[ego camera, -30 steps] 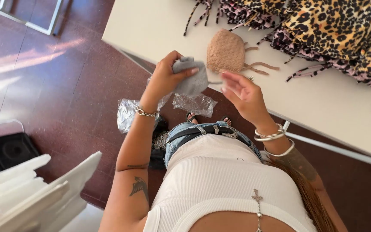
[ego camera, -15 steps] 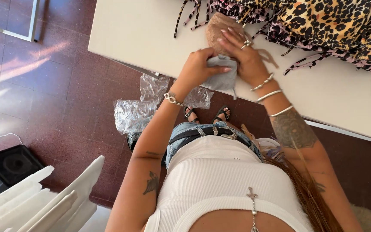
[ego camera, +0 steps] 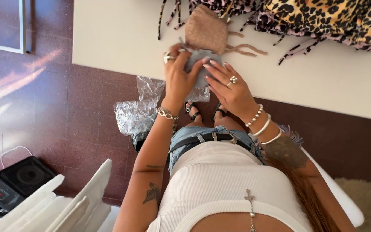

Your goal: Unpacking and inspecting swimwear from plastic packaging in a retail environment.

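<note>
Gripping a grey pouch (ego camera: 200, 64) between them, the left hand (ego camera: 177, 79) and right hand (ego camera: 230, 88) have fingers closed on it at the worktop (ego camera: 121, 34) edge, just below a tan woven pouch (ego camera: 206, 29)

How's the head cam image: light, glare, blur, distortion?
Head view: hard sunlight streaks the red floor at left; the white table is bright, near blown out; the clear plastic glints; left hand, right hand and grey cloth are sharp; wide-angle tilt bends the table edge.

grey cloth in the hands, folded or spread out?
Folded: the grey cloth is a compact bundle pinched between left hand and right hand at the table edge.
</note>
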